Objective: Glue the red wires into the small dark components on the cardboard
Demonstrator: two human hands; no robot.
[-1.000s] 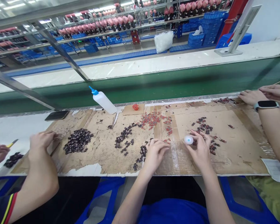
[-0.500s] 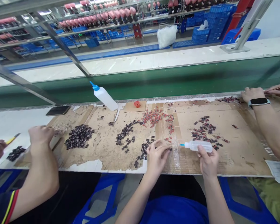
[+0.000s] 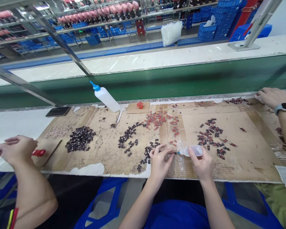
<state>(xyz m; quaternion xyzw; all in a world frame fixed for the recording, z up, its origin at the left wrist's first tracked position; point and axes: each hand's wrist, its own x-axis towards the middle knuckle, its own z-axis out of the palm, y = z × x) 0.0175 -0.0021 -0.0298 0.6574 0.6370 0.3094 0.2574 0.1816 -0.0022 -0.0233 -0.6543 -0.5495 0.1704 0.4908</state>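
Observation:
My right hand (image 3: 202,163) is closed around a small translucent squeeze bottle (image 3: 193,150), tipped sideways with its blue nozzle pointing left. The nozzle tip reaches the fingertips of my left hand (image 3: 160,159), which pinch a small dark part (image 3: 174,153). Whether the tip touches the part I cannot tell. Just left of that hand lies a loose cluster of black parts (image 3: 147,152). Beyond the hands are red-and-black parts (image 3: 157,118), and a further pile of dark and red parts (image 3: 211,133) is at the right.
A larger white bottle with a blue cap (image 3: 107,99) leans near the back. A red cap (image 3: 140,105) sits on a cardboard piece. A black pile (image 3: 80,139) and a phone (image 3: 58,111) are at the left. Co-workers' hands (image 3: 19,148) work at both sides.
My right hand has moved left with the squeeze bottle, bringing its nozzle to the part in my left hand. My left hand has stayed nearly still. The co-workers' arms have shifted outward.

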